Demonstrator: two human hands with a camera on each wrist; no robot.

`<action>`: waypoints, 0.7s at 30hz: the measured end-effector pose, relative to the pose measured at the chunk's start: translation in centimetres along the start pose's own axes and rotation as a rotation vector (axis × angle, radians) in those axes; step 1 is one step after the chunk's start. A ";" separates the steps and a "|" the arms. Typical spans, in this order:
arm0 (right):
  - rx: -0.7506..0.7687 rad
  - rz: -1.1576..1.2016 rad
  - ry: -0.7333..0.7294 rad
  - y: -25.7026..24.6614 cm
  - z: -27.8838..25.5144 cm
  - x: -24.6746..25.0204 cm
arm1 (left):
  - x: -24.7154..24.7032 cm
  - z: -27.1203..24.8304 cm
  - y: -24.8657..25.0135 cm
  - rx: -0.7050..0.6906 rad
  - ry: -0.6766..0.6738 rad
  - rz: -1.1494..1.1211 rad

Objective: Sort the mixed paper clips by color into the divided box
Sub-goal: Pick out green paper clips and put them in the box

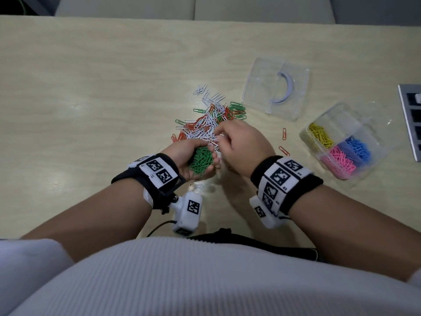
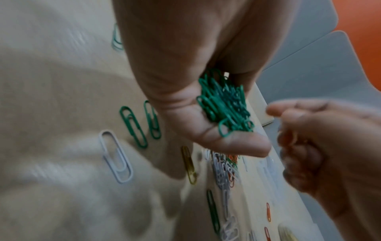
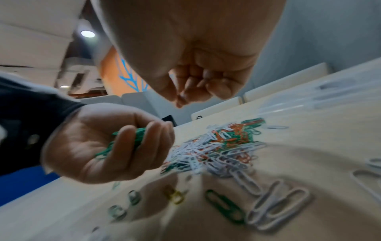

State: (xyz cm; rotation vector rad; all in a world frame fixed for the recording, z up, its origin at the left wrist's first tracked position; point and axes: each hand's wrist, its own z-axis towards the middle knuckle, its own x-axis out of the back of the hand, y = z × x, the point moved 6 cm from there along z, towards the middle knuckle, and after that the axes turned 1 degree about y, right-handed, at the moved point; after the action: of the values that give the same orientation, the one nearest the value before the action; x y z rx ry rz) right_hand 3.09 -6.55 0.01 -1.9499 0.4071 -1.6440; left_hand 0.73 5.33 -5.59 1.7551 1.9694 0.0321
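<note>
My left hand (image 1: 211, 156) lies palm up just in front of the mixed pile and cups a bunch of green paper clips (image 1: 201, 159) (image 2: 224, 106) (image 3: 138, 135), its fingers (image 3: 132, 146) curled round them. The pile (image 1: 209, 119) (image 3: 216, 146) holds white, orange and green clips. My right hand (image 1: 219, 135) (image 3: 179, 97) hovers over the pile's near edge, thumb and fingertips pressed together. No clip shows plainly between them. The clear divided box (image 1: 364, 117) stands at the right with yellow (image 1: 320, 134), pink (image 1: 339, 159) and blue (image 1: 357, 148) clips in separate compartments.
A clear lid (image 1: 257, 87) lies behind the box, right of the pile. Two orange clips (image 1: 284, 133) lie between my right hand and the box. Loose green (image 3: 224, 205), white (image 3: 278, 203) and yellow (image 3: 175, 194) clips sit near me. A grey panel (image 1: 410, 122) is at the right edge.
</note>
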 end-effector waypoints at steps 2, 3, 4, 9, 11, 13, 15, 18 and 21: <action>-0.107 -0.136 -0.110 2.0 0.9 -0.6 | 0.3 0.1 0.2 -0.003 0.010 -0.006; -0.140 -0.210 -0.189 2.8 1.2 -1.2 | 0.4 0.2 0.3 -0.001 0.012 -0.006; -0.155 -0.265 -0.261 3.4 1.3 -1.8 | 0.5 0.2 0.3 0.003 0.014 -0.008; -0.043 -0.299 -0.292 3.0 0.7 -3.2 | 0.6 0.6 0.8 0.011 0.026 0.015; -0.099 -0.204 -0.194 3.3 0.7 -2.6 | 0.6 0.9 1.1 -0.005 0.033 0.027; -0.223 -0.149 -0.097 4.8 1.1 -1.7 | 0.5 1.0 1.4 -0.018 0.054 0.045; -0.296 -0.138 -0.029 6.1 1.7 -0.8 | 0.5 1.1 1.6 -0.020 0.072 0.055; -0.236 -0.221 -0.053 6.4 2.6 -0.5 | 0.2 1.2 1.6 -0.002 0.071 0.068; -0.247 -0.403 -0.083 7.3 3.1 -0.3 | 0.0 1.3 1.7 0.009 0.073 0.074</action>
State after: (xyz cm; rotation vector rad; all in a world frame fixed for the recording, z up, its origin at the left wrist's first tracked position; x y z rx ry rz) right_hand 6.91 -11.58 -4.77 -2.3989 0.1992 -1.8165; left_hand 2.78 5.23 -6.21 1.8561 1.9570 0.1141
